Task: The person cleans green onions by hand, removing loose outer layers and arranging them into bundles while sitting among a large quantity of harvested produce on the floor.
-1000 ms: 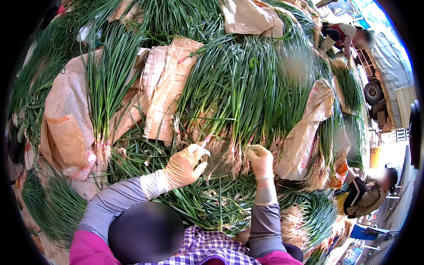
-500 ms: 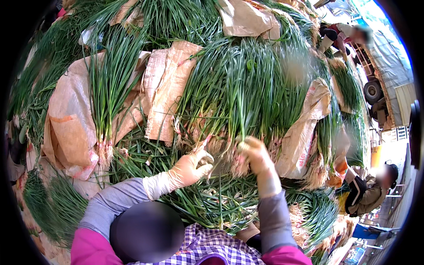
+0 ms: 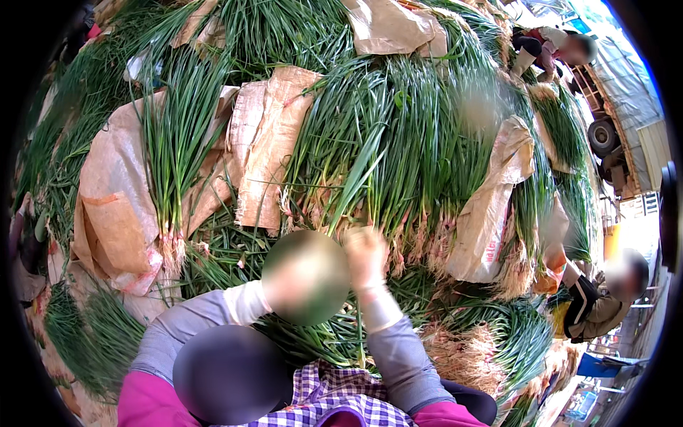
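Observation:
My right hand [image 3: 366, 257], in a pale glove, is closed with its fingers curled at the root end of a spring onion [image 3: 359, 178]. The green leaves of that stalk slant up and to the right, over the pile. Close beside it, my left hand [image 3: 306, 277] is covered by a round blur, so its fingers and anything in them are hidden. Just beyond both hands lies a wide row of spring onions [image 3: 434, 156], leaves pointing away and pinkish, rooty bulbs toward me. Loose green leaves [image 3: 320, 341] lie beneath my forearms.
A separate spring onion bunch [image 3: 174, 164] rests on brown sacking [image 3: 114, 185] at left. Folded sacks flank the row, one left [image 3: 274, 142] and one right [image 3: 491, 206]. More onions with roots [image 3: 462, 356] lie near right. Two people work at far right, near a truck [image 3: 605, 135].
My right hand has moved left, beside my left hand. The stalk that stood upright now leans, its lower end shifted left. My left hand has become blurred over.

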### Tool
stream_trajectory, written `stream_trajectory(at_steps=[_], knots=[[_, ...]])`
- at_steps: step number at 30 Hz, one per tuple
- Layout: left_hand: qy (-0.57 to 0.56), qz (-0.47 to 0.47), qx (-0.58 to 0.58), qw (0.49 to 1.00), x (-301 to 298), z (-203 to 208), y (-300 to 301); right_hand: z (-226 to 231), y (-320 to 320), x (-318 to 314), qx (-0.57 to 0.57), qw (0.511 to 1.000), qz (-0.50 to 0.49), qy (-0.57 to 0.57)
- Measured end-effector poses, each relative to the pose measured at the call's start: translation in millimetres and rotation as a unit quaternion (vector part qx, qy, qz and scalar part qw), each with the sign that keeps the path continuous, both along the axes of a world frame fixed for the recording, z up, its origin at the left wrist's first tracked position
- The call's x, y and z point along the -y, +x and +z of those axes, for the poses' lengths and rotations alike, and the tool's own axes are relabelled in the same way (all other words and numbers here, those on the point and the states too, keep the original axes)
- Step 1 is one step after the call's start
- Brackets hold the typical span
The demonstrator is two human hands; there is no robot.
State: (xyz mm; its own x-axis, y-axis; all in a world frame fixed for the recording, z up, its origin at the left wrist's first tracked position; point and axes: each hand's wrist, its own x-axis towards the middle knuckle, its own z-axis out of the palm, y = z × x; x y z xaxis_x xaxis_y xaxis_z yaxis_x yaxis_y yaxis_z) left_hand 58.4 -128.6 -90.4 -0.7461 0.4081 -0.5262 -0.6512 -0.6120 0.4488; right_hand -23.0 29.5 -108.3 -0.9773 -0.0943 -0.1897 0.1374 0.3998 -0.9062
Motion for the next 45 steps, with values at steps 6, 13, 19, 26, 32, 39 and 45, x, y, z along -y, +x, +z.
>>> stream_trajectory(at_steps=[6,13,19,26,32,39,45], knots=[[0.000,0.198,-0.062,0.978,52,38,-20,22,-15,-39,0.030,0.811,0.481,0.331],[-0.151,0.211,-0.112,0.959,32,-6,-9,25,-75,57,0.096,0.895,0.156,0.407],[-0.083,0.328,-0.306,0.890,44,69,-12,77,-120,-75,-0.029,0.993,-0.102,0.061],[-0.127,0.079,-0.091,0.984,15,23,5,65,-19,-32,0.221,0.964,0.073,-0.129],[-0.032,0.005,-0.014,0.999,4,-17,14,57,25,24,0.268,0.955,0.074,-0.100],[0.029,0.076,0.018,0.997,26,0,11,-8,-8,-31,0.040,0.992,0.102,0.066],[0.099,0.084,0.133,0.983,62,-2,4,27,-38,5,0.065,0.912,0.158,0.373]])
